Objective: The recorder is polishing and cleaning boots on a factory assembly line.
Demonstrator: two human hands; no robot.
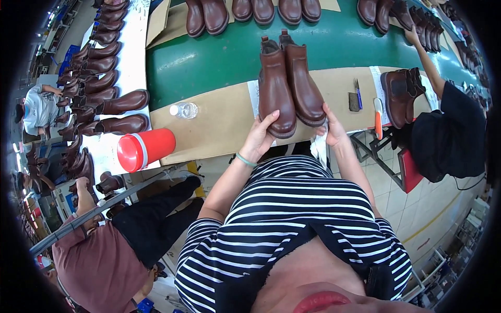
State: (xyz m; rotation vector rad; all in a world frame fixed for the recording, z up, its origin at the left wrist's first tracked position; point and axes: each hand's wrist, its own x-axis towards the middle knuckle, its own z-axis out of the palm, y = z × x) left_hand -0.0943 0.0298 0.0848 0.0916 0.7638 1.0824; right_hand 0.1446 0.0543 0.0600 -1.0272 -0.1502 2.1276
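Observation:
A pair of brown leather ankle boots is in front of me, toes toward me and shafts away, at the near edge of the workbench. My left hand (258, 137) grips the toe of the left boot (273, 91), thumb on top and fingers beneath. At the toe of the right boot (303, 86), my right hand (336, 131) is closed with its thumb against the side. A white cloth (319, 145) hangs from the right hand's fingers, partly hidden under the boot. Whether the boots' shafts rest on the bench or hover over it, I cannot tell.
Right of the boots lie a dark block (354, 101), a blue pen-like tool (358, 93) and an orange-handled brush (378, 119). To the left are a small clear bottle (184, 110) and a red canister (146, 149). More boots line the green bench (219, 65). Co-workers are on both sides.

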